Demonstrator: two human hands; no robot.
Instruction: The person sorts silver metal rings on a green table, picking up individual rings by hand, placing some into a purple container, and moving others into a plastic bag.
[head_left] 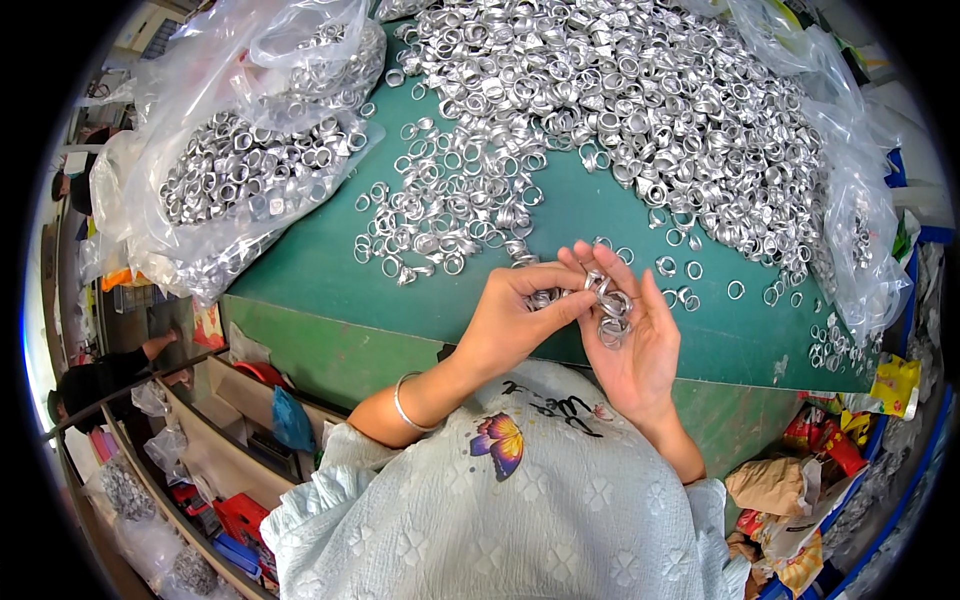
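Observation:
My left hand is curled over a few silver metal rings, its thumb and forefinger pinched together at the cupped fingers of the other hand. Palm up, my right hand holds a small cluster of silver metal rings in its palm and against its fingers. Both hands meet just above the near part of the green tabletop. Just beyond them lies a loose spread of rings. A much larger heap of rings covers the far right of the table.
Clear plastic bags of rings stand at the left. Crumpled plastic sheeting edges the heap at right. A bin of wrappers and brown paper is at lower right, a partitioned shelf at lower left. Part of another person's arm shows far left.

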